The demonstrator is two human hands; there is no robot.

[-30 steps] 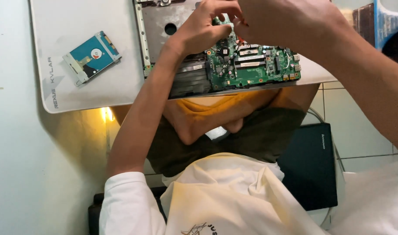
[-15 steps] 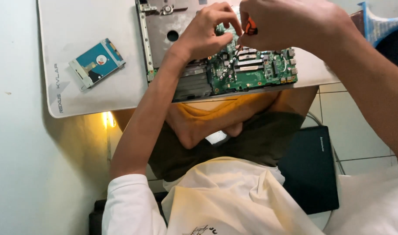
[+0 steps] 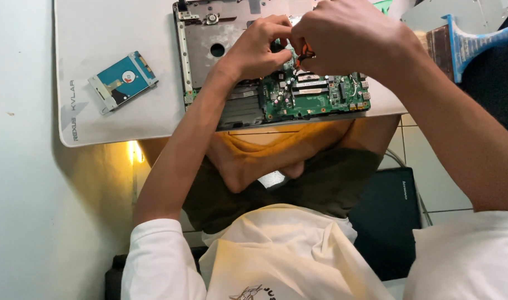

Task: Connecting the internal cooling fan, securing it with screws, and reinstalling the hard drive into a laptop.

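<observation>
Label on drive: a rectangular blue sticker with a small white and red round mark (image 3: 126, 78) covers the top face of the silver hard drive lying tilted at far left on the pale grey mat.
Mat marking: grey lettering printed along the mat's left edge (image 3: 72, 110), running lengthwise, near the drive.
Dark slab marking: a small pale logo (image 3: 405, 189) on the flat black rectangular laptop lid on the floor, near right.
Shirt print: a dark emblem (image 3: 254, 291) on the white shirt, bottom centre, partly cut off.

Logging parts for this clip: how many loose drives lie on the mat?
1: a blue-labelled hard drive on the white mat, left of the opened laptop chassis. Hands may hide others.
</observation>
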